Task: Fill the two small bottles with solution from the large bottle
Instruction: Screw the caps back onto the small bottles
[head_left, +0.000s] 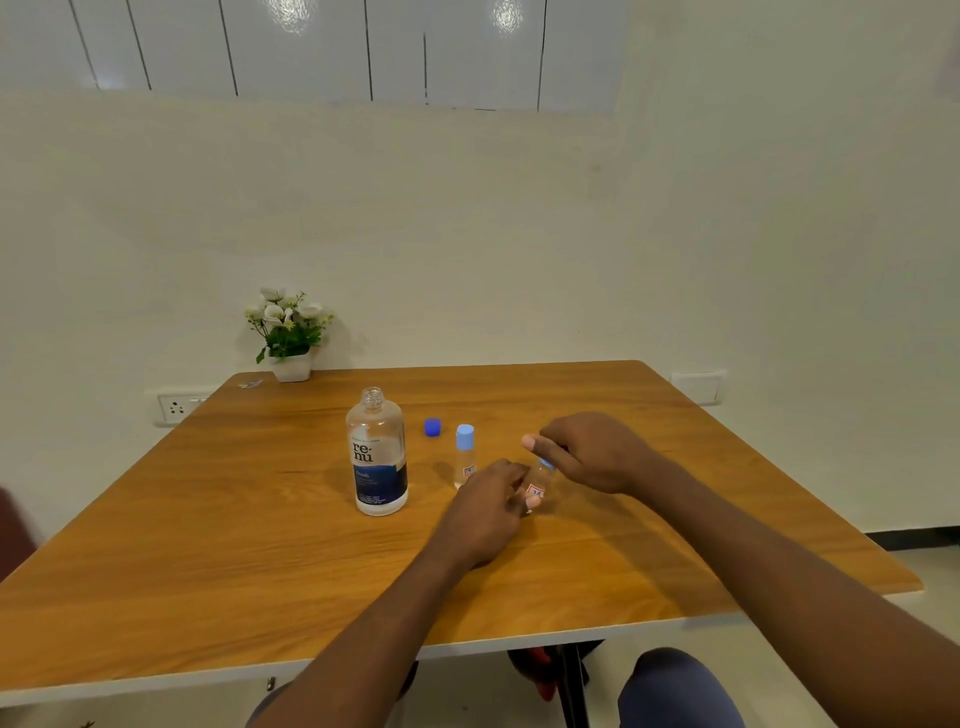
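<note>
The large clear bottle (377, 453) with a blue and white label stands uncapped on the wooden table (260, 545). Its dark blue cap (432, 426) lies to the right of it. One small clear bottle (464, 455) with a light blue cap stands upright beside my left hand. The other small bottle (538, 483) is held at its body by my left hand (485, 512). My right hand (589, 451) grips its light blue cap from above, hiding most of the cap.
A white pot of white flowers (289, 332) stands at the table's far left corner, with a small scrap (250, 384) near it. Wall sockets (176, 406) sit behind the left edge. My knees show below the near edge.
</note>
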